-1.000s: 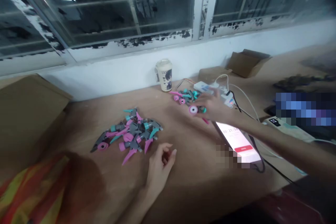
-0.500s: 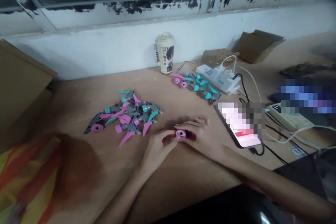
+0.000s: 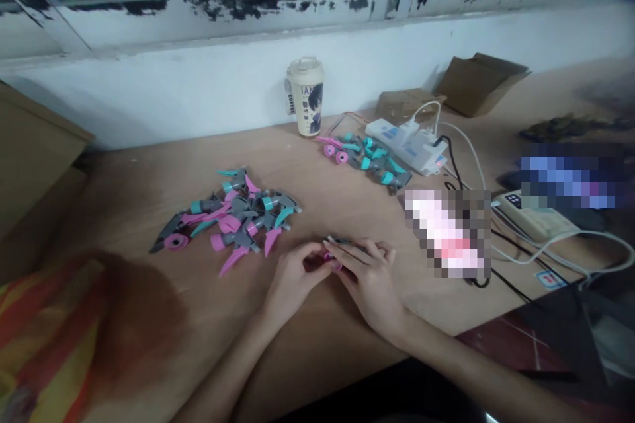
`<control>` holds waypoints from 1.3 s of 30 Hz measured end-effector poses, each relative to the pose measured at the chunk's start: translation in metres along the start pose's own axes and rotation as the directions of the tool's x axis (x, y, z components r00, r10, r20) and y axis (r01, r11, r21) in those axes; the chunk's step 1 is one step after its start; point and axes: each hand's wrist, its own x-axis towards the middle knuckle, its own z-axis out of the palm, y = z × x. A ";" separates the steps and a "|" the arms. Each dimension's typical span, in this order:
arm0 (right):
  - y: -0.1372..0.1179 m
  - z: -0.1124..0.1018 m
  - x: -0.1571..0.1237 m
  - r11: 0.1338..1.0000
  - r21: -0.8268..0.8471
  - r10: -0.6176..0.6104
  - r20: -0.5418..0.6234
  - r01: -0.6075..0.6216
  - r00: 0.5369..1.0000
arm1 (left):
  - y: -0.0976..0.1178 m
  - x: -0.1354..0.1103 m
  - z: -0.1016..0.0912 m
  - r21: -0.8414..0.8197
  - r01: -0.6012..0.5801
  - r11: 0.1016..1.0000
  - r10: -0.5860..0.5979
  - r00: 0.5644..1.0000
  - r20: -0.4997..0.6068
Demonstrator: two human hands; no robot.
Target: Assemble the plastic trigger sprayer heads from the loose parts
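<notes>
My left hand (image 3: 296, 272) and my right hand (image 3: 371, 279) meet over the front of the table around one trigger spray head. A pink collar (image 3: 337, 265) of that spray head shows between the fingertips, with the rest of it mostly hidden. The left thumb and forefinger pinch the collar from the left. Bent right fingers lie across its top. Just left of the hands is a loose pile of grey spray heads (image 3: 244, 206) with pink or teal collars and triggers. Farther back on the right lies a second group of spray heads (image 3: 366, 164).
A lidded coffee cup (image 3: 306, 99) stands by the wall. To the right are a power strip (image 3: 407, 145) with cables, a blurred-out phone (image 3: 441, 231) and a pale power bank (image 3: 536, 217). Cardboard boxes (image 3: 479, 82) sit at the back; a red-yellow bag (image 3: 54, 337) lies front left.
My right hand has turned over the spray head, its fingers now covering more of the pink collar. My left hand keeps its pinch. The whole view has shifted slightly.
</notes>
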 end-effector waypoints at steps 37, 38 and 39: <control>0.006 -0.036 0.007 0.987 0.146 -0.096 0.146 0.074 0.985 | 0.013 -0.008 0.011 0.274 -0.007 0.962 0.019 0.999 -0.043; 0.007 -0.036 0.010 0.989 0.117 -0.111 0.135 0.095 0.985 | 0.012 -0.009 0.011 0.257 -0.001 0.966 0.014 0.999 -0.047; 0.007 -0.036 0.011 0.990 0.086 -0.124 0.121 0.114 0.985 | 0.012 -0.009 0.012 0.239 0.003 0.971 0.011 0.998 -0.056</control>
